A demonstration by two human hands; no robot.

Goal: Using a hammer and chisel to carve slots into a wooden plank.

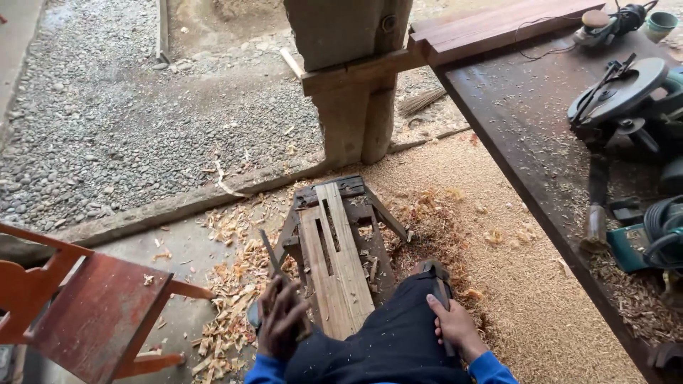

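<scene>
Under the roof edge, beside the long dark desk [512, 135] that is carrying a circular saw [626, 96], a sander [605, 25] and a dusting of sawdust, I am sitting low over the floor. Gravel [107, 114] is spreading out beyond the concrete kerb, and a wooden post [356, 78] is standing straight ahead of me. A red-brown chair [92, 306] is lying just off to my left.

Between my knees a pale slotted plank [334, 256] is resting on a small dark wooden stand [341, 227], and heaps of wood chips [228, 284] are lying all around its left side, so I am judging that the cutting of the slots is well under way rather than starting.

Left hand [281, 320] is clenching round the handle of a slim dark chisel [274, 259], whose blade is angling up and away, beside the plank's left edge and not yet on the wood. Right hand [455, 323] is lying on my right knee, the fingers [435, 304] curled loosely on the dark trouser cloth, beside my sandal [435, 274]; whether they are pinching anything I cannot tell.

As I read it, the next move is calling for bringing the chisel tip onto a slot, and for the right hand to come across and steady the plank.
</scene>
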